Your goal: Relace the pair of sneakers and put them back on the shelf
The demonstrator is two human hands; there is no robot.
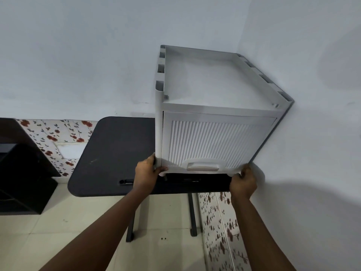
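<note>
A white plastic shelf cabinet [214, 90] stands on a dark table in the room's corner. Its ribbed front door [211, 141], with a handle [203, 166] low in the middle, is down over the opening. My left hand [147, 174] grips the door's lower left corner, thumb on the front. The door's lower right corner is gripped by my right hand [243, 182]. A narrow dark gap shows under the door's bottom edge. No sneakers are in sight; the inside of the cabinet is hidden.
The dark table [109, 159] has rounded corners and black legs [192, 214] on a pale tiled floor. A black cabinet [21, 173] stands at the left. Floral tiles line the wall's base. Walls meet right behind the shelf cabinet.
</note>
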